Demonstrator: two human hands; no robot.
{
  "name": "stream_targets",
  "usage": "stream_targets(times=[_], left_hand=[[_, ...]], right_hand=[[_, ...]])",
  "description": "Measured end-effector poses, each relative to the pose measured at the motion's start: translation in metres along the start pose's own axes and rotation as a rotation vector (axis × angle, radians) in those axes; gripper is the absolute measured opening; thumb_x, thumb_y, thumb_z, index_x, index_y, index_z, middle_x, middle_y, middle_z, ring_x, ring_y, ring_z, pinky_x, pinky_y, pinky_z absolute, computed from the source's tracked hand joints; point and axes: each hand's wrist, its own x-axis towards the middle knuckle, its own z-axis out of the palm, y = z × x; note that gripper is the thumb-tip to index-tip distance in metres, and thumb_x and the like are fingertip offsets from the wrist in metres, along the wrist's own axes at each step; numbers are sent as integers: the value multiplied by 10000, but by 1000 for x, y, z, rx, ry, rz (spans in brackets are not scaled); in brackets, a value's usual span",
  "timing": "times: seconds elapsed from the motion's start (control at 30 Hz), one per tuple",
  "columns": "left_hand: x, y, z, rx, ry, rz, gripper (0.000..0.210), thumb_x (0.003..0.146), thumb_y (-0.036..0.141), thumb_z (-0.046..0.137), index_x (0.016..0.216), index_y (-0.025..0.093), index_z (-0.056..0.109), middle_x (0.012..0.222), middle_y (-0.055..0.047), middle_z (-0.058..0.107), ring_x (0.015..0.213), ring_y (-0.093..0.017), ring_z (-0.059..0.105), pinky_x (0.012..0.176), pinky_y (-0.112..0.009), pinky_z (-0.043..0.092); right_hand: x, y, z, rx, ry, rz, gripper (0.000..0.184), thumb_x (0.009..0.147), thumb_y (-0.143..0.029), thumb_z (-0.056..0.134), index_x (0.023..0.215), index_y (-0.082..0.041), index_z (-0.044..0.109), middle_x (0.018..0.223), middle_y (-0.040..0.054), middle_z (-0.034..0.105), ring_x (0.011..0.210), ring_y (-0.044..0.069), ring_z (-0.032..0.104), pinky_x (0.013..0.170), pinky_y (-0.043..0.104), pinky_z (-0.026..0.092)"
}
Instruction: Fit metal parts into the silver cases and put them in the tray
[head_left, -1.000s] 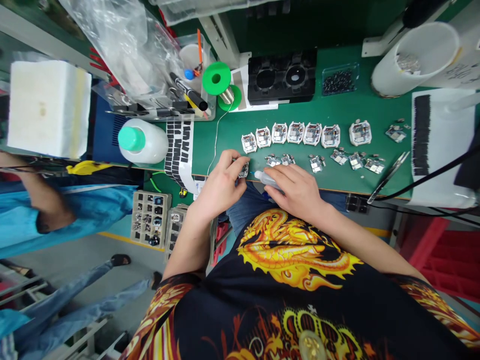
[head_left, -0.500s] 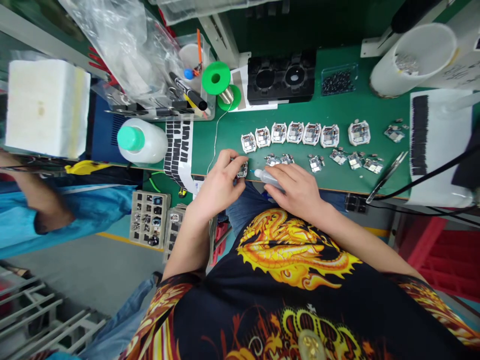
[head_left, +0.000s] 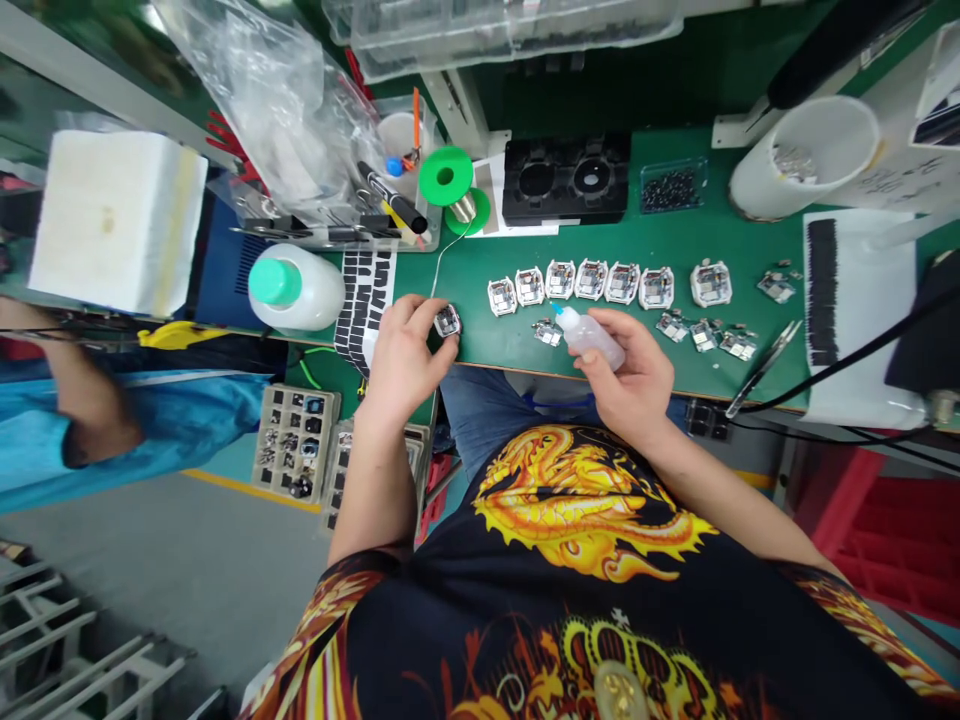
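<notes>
Between the thumb and fingers of my left hand [head_left: 405, 355] is a small watch case with electronics inside [head_left: 448, 321], close to the bench's front edge. My right hand [head_left: 634, 375] is wrapped round a translucent squeeze bottle [head_left: 596, 338], tilted with its blue dispensing tip [head_left: 556, 308] towards the upper left. Behind the bottle runs a row of open white watch cases [head_left: 592, 279] showing their circuitry. A loose circuit board [head_left: 547, 332] lies just below the bottle's tip. More small boards [head_left: 705, 334] lie to the right of my right hand.
Tweezers [head_left: 763, 369] and black cables lie at the right. A solder wire spool [head_left: 454, 190], black fixture [head_left: 566, 180] and tray of small black parts [head_left: 673, 186] stand at the back. A white bottle with green cap [head_left: 296, 287] is at the left, near a co-worker's arm [head_left: 94, 390].
My left hand has moved left with the watch case. The right hand has moved right and turned, lifting the squeeze bottle's tip away from the case. The view has shifted slightly.
</notes>
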Motion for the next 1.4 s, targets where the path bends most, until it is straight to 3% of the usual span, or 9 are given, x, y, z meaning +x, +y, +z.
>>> stream_targets(times=[0.2, 0.37, 0.5, 0.6, 0.77, 0.97, 1.4], left_hand=[[16, 26, 5, -77, 80, 58, 487, 977, 345, 733, 1445, 260, 631, 1453, -112, 669, 1360, -342, 610, 1190, -548, 504], [39, 43, 19, -100, -7, 174, 509, 993, 325, 720, 1481, 231, 611, 1570, -104, 653, 1382, -335, 591, 1208, -533, 471], [47, 42, 21, -115, -48, 218, 401, 1019, 275, 675, 1416, 221, 659, 1429, -87, 747, 1215, -293, 646, 1134, -501, 511], [42, 39, 16, -109, -36, 237, 386, 1004, 235, 676, 1390, 214, 666, 1369, -97, 755, 1239, -289, 657, 1151, -499, 522], [18, 40, 0, -145, -118, 267, 506, 978, 94, 584, 1477, 179, 601, 1478, -141, 672, 1343, -272, 672, 1149, -450, 588], [3, 40, -5, -125, -144, 302, 579, 917, 26, 595, 1469, 199, 604, 1474, -129, 694, 1415, -285, 657, 1297, -544, 493], [4, 37, -5, -161, -153, 335, 605, 905, -17, 557, 1466, 206, 604, 1485, -118, 679, 1432, -273, 637, 1284, -518, 505]], right_hand=[[0, 8, 0, 24, 14, -29, 422, 1019, -456, 728, 1426, -349, 705, 1292, 55, 776, 1182, 285, 775, 947, 507, 704], [0, 11, 0, 36, 3, -15, 439, 1007, -473, 749, 1427, -354, 709, 1272, 52, 781, 1168, 283, 776, 916, 491, 710], [-1, 11, 0, 58, 6, 7, 423, 994, -457, 766, 1400, -347, 726, 1270, 43, 783, 1089, 258, 785, 885, 459, 698], [1, 6, -3, 25, -13, -10, 402, 1001, -418, 757, 1393, -336, 728, 1270, 38, 793, 1085, 243, 787, 909, 443, 676], [4, -12, -11, -217, -129, -162, 340, 1005, -328, 738, 1343, -292, 745, 1231, 56, 828, 1070, 242, 795, 947, 440, 659], [1, -12, -5, -446, -282, -335, 371, 1021, -295, 704, 1388, -243, 709, 1260, 101, 825, 1143, 275, 795, 1001, 463, 673], [12, -12, 15, -618, -395, -352, 361, 1080, -332, 643, 1408, -186, 681, 1297, 136, 811, 1153, 300, 778, 1009, 483, 652]])
